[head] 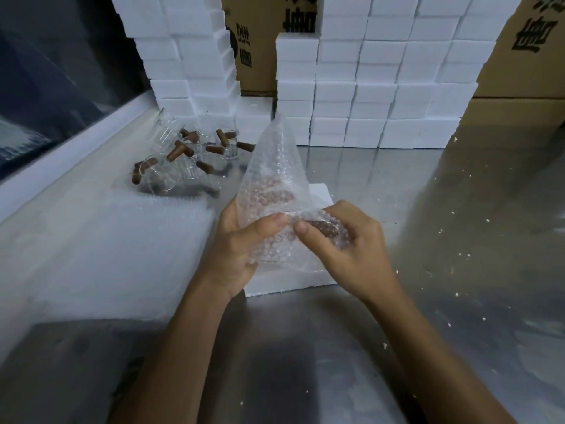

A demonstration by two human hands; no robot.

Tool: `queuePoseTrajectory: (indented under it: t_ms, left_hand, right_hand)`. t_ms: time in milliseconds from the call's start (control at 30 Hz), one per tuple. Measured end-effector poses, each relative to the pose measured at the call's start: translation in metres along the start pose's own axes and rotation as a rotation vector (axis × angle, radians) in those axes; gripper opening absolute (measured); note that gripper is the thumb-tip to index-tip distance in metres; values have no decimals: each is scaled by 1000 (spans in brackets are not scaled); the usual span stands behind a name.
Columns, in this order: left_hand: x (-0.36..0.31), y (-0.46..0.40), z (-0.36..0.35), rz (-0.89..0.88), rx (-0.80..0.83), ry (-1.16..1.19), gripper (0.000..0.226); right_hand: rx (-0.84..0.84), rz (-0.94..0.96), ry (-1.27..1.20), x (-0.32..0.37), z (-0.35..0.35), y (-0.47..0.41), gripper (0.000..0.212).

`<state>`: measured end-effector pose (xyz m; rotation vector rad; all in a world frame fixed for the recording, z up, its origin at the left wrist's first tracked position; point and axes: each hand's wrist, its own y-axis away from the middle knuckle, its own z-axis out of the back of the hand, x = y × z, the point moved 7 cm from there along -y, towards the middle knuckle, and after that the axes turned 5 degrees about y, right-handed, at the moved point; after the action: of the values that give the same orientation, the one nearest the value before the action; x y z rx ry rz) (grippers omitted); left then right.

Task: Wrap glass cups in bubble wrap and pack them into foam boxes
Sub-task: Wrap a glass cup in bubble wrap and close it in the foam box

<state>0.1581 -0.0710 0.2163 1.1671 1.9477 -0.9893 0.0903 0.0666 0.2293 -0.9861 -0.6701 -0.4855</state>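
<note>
Stacked foam boxes (382,87) wall the back of the steel bench (458,240). Both grips are closed on one bubble wrap (272,179) sheet folded around a cup (275,243): left hand (238,249) cradles the bundle, right hand (342,243) pinches its brown handle. Under the grips lies a foam piece (287,283); bare cups (183,160) wait beyond the left grip. Glass is fragile and slick, so hold the body.

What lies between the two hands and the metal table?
In the head view, a white foam piece lies on the table under both hands.

Approx 8 glass cups (183,154), 1 bubble-wrap sheet (273,179), 2 hands, dozens of foam boxes (376,87).
</note>
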Motion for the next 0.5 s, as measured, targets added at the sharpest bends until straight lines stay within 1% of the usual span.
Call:
queuePoseTrajectory:
  t_ms: [33, 100, 200, 233, 300, 367, 433, 500]
  left_hand:
    - [-1, 1, -1, -7, 9, 7, 39]
    - [-1, 4, -2, -16, 17, 21, 40]
    - [2, 7, -5, -14, 25, 45, 43]
    - [3, 7, -7, -11, 26, 47, 45]
    - [5, 8, -9, -14, 14, 26, 50]
    - [3, 8, -6, -34, -34, -14, 56]
    - [-2, 9, 0, -44, -79, -39, 56]
    - [-6, 9, 9, -35, -139, -70, 52]
  right_hand:
    - [-23, 20, 13, 2, 0, 0, 25]
    - [-51, 29, 18, 2, 1, 1, 34]
    - [-54, -27, -74, 2, 0, 2, 46]
    - [-56, -66, -131, 1, -2, 3, 45]
    - [-86, -115, -220, -1, -2, 4, 36]
    - [-135, -128, -240, -6, 3, 5, 37]
    - [-143, -129, -243, -11, 11, 1, 34]
    - [-104, -118, -241, -14, 17, -4, 34]
